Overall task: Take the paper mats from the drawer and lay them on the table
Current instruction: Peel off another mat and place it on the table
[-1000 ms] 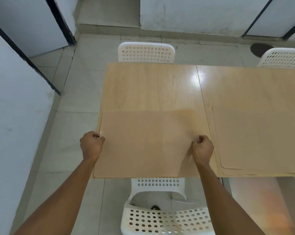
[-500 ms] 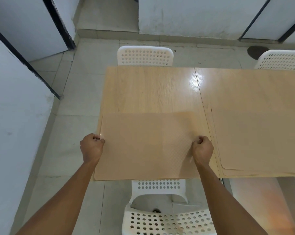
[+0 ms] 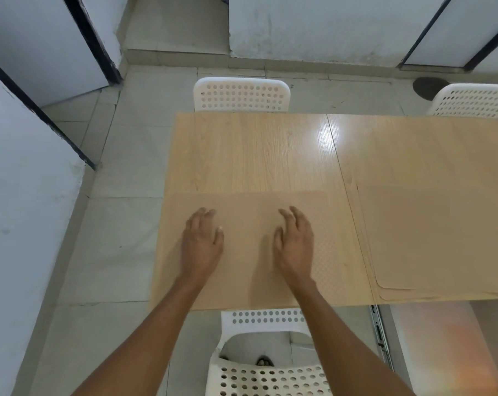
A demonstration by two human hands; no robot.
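Wooden tabletop (image 3: 256, 155), pale and glossy, spanning most of the view, with a seam running front to back right of centre. White perforated chairs around it: one (image 3: 241, 94) tucked at the far edge, another (image 3: 472, 100) at the far right, a third (image 3: 266, 364) at the near edge under the arms. To the right of the seam, a stack of paper mats (image 3: 439, 238) lying flat, rounded corners staggered at the near left, near edge close to the table's rim. To the left of the seam, a single paper mat (image 3: 247, 252) lying flat on the near left part of the tabletop, left edge about level with the table's side, near edge about at the rim, just beside the stack but apart from it. Left hand (image 3: 200, 244) open, fingers loosely extended, palm down over the mat's left half, gripping nothing. Right hand (image 3: 295, 244) likewise open, fingers slightly curled and spread, over the mat's middle, gripping nothing; contact with the paper hard to judge for either.

Likely step: settling and smoothing this mat in place, placement all but done. Next move, by judgement: lifting both hands clear without dragging the light sheet, then taking the top sheet from the stack on the right, separating one only, for another seat. Drawer not clearly in view.
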